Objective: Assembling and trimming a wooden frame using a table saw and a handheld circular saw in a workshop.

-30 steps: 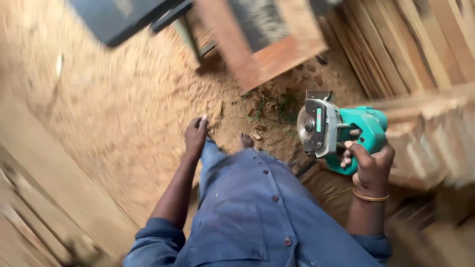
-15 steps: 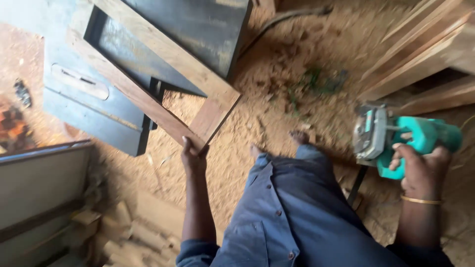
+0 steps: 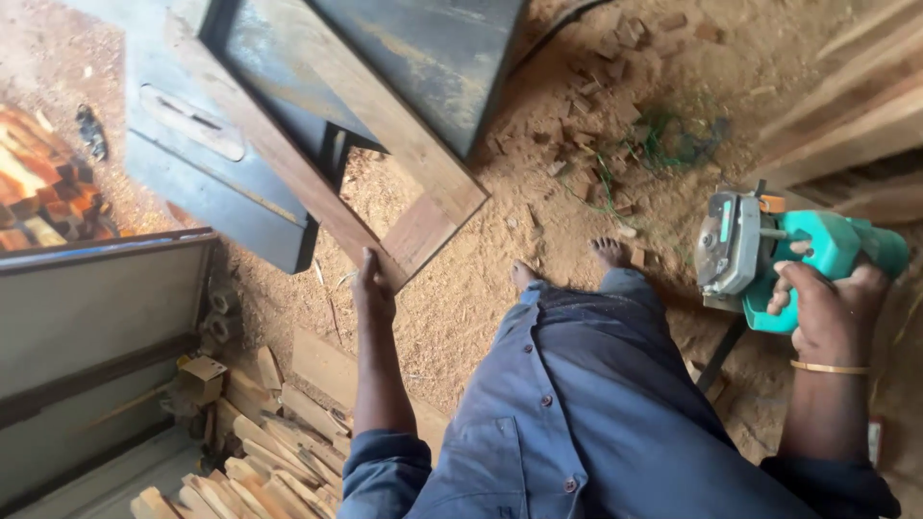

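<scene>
Left hand point(image 3: 373, 288): fingers laid over the near end of a long flat brown wooden board point(image 3: 327, 202), whose long axis runs from that hand up and leftward across a dark grey metal saw worktop point(image 3: 207, 183); whether the fingers close under the board cannot be told. Right hand point(image 3: 829, 312): fingers wrapped around the handle of a teal and grey handheld circular saw point(image 3: 769, 252), held well apart to the right of the board, above the sawdust-covered floor point(image 3: 538, 192). The left hand is the nearer to the board; a heap of short pale wood offcuts point(image 3: 269, 452) lies below it.
</scene>
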